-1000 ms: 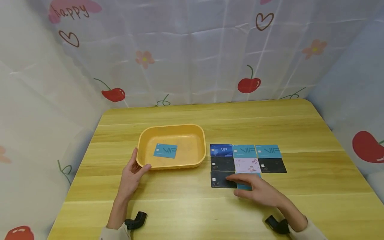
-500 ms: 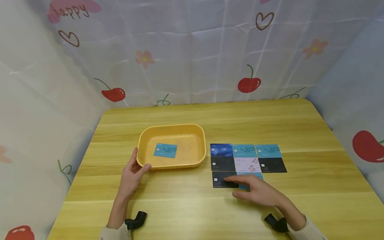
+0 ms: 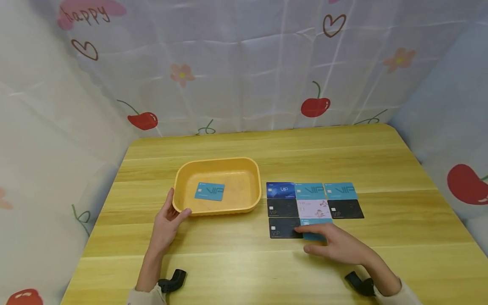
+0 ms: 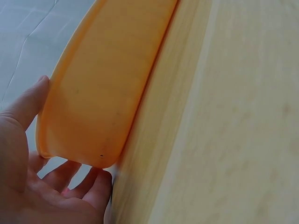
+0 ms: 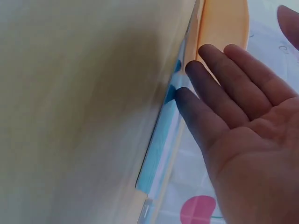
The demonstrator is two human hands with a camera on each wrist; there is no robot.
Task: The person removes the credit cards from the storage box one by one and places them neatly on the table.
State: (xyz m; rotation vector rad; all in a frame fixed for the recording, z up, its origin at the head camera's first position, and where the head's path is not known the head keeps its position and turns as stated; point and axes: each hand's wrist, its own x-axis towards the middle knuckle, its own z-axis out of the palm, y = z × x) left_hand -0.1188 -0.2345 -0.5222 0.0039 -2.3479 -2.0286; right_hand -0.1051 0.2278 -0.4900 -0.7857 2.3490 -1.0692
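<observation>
My left hand (image 3: 166, 225) grips the near left corner of a yellow plastic tray (image 3: 225, 210), thumb at the rim and fingers round the side, as the left wrist view also shows. One light blue VIP card (image 3: 209, 192) lies in the tray. To its right, VIP cards lie edge to edge in rows. With fingers extended, my right hand (image 3: 339, 245) is over the front row, its fingertips right at the seam between a black card (image 3: 282, 228) and a blue card (image 3: 314, 237), partly hidden by the hand. In the right wrist view, the fingers (image 5: 201, 114) are straight.
Behind the front row lie a black card (image 3: 282, 208), a pink floral card (image 3: 313, 209) and another black card (image 3: 346, 209). The back row has a dark blue card (image 3: 281, 190) and two light blue cards (image 3: 309, 191). A patterned curtain (image 3: 244, 84) borders the wooden table (image 3: 244, 271).
The front black card and the blue card beside it have slid slightly right. My right hand has then moved right along the black card to its right edge. My left hand stays at the tray.
</observation>
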